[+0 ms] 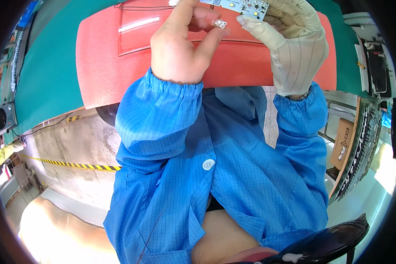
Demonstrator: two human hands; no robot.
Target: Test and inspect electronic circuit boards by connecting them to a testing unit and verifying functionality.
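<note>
Bare, my left hand [178,52] pinches a small clear connector [220,23] with two round holes between thumb and fingers. In a pale striped glove, my right hand [298,48] grips a white circuit board [256,9] with small components and square yellowish chips. The board's upper part runs out of the picture. A short gap separates the connector from the board's lower edge. Both hands are above a red mat [108,72]. Under them on the mat lies a clear, dark-edged rectangular panel [138,40], partly covered by my left hand.
Thin dark wires [143,8] run across the top, left of my left hand. The mat rests on a green tabletop [48,75]. A black round-fronted device [3,118] stands at the far left; a cardboard box [341,143] sits below the table's right side.
</note>
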